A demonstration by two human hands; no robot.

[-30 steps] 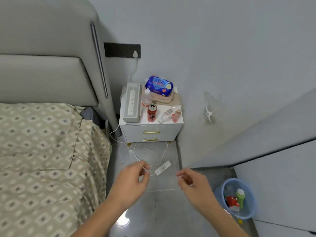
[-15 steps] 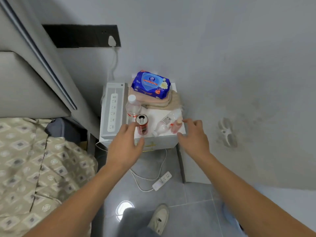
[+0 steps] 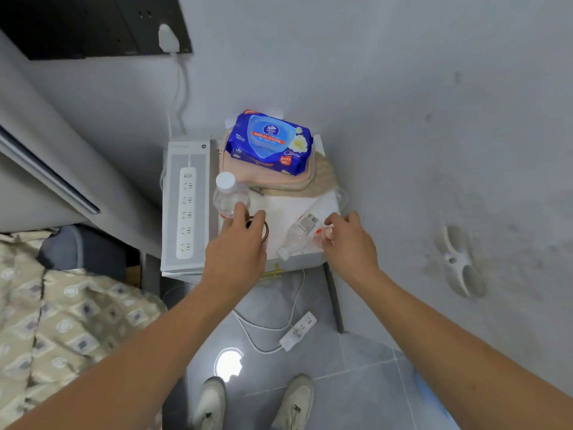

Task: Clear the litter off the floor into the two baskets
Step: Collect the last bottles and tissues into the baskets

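Up on the table (image 3: 297,209), the left hand (image 3: 237,246) is curling its grip around the can (image 3: 263,231) while the right hand (image 3: 348,240) is closing its fingers on the small pink bottle (image 3: 325,234) beside the lying clear bottle (image 3: 299,232).

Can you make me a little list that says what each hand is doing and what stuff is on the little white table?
left hand: fingers curled round the top of a drink can, mostly hidden under the hand
right hand: closing on the pinkish end of a clear plastic bottle lying on its side
upright clear bottle with white cap: stands just behind the left hand
blue wet-wipe pack: on top of folded pink cloths
white power strip box: left side of the white bedside table
floor: white power strip with cable; baskets not in view
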